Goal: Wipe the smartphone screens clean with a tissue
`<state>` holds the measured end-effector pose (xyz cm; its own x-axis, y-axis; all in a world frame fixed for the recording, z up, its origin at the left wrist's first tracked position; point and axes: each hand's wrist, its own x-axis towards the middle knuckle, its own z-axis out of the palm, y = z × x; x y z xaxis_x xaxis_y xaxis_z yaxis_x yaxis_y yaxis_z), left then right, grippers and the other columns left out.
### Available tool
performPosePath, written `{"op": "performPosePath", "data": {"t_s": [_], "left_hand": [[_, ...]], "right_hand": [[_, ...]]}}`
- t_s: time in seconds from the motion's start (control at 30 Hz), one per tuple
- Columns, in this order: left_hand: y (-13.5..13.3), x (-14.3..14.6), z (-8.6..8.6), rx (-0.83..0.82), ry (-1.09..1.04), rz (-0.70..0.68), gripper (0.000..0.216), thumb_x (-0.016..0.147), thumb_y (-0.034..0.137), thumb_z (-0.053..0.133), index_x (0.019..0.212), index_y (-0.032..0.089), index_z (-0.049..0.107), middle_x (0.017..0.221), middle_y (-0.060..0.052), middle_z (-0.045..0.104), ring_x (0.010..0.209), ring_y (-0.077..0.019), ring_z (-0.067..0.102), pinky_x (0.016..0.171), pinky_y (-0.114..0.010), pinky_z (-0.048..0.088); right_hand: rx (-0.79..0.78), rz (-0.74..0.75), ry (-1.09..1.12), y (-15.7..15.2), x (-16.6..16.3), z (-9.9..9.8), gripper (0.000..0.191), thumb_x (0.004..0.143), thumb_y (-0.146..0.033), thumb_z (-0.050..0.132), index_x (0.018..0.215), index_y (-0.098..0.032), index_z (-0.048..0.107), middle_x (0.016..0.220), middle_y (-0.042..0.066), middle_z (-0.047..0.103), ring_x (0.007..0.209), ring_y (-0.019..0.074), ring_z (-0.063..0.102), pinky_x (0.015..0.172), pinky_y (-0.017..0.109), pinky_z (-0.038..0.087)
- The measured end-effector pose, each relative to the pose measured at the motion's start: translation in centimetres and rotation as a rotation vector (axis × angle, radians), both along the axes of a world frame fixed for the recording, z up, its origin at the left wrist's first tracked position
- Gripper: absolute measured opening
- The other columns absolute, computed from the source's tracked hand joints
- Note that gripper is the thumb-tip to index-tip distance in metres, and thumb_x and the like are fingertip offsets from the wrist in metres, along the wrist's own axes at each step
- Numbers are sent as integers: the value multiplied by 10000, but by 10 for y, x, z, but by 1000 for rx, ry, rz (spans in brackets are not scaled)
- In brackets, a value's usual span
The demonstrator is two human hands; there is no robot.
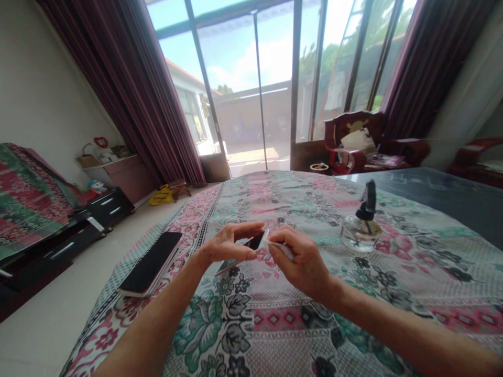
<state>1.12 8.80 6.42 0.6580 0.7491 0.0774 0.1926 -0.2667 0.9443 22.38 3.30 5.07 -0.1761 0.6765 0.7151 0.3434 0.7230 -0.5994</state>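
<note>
My left hand (230, 245) pinches a small dark flat object (254, 242) between thumb and fingers, just above the floral cloth (259, 319). My right hand (301, 259) meets it from the right, its fingers closed on a thin white strip or film (280, 247) at the object's edge. What the object is I cannot make out; its lower end pokes out below my left hand. Both forearms reach in from the bottom of the view.
A black phone (151, 263) lies flat on the cloth to the left, near the table's edge. A round glass bottle with a black pump top (362, 226) stands to the right. Red wooden chairs (353, 141), dark curtains and a sliding glass door are behind.
</note>
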Motion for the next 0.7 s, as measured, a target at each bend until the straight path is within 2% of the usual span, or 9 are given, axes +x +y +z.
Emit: {"op": "performPosePath", "data": {"t_s": [0.2,0.43,0.6,0.7], "left_hand": [[-3,3,3,-1,39,-48,790,578,248,786,1319,227,510,1297,-76,586,1239,-296,488,1107,-487,279],[0,-1,0,7,13,-31,766,597,249,784,1315,231,517,1332,-79,556,1255,-303,471,1102,-483,290],[-4,1,6,-41,-36,-68,776,580,242,784,1310,211,523,1287,-84,595,1232,-297,495,1102,-468,288],[-5,1,8,-77,-77,-89,750,588,235,768,1300,215,534,1292,-75,591,1240,-291,490,1103,-454,289]], "right_hand": [[-106,-106,-2,17,9,-12,120,826,-268,542,793,-182,620,724,26,631,672,149,565,631,304,444],[18,9,-8,-3,-2,-1,92,842,-234,521,787,-200,586,797,34,635,739,148,576,670,296,455],[-171,-161,0,25,13,-14,159,820,-290,537,786,-170,636,720,45,664,664,165,600,618,305,466],[-228,-160,25,36,20,-21,178,815,-306,545,799,-163,649,739,51,685,667,167,617,615,298,480]]}}
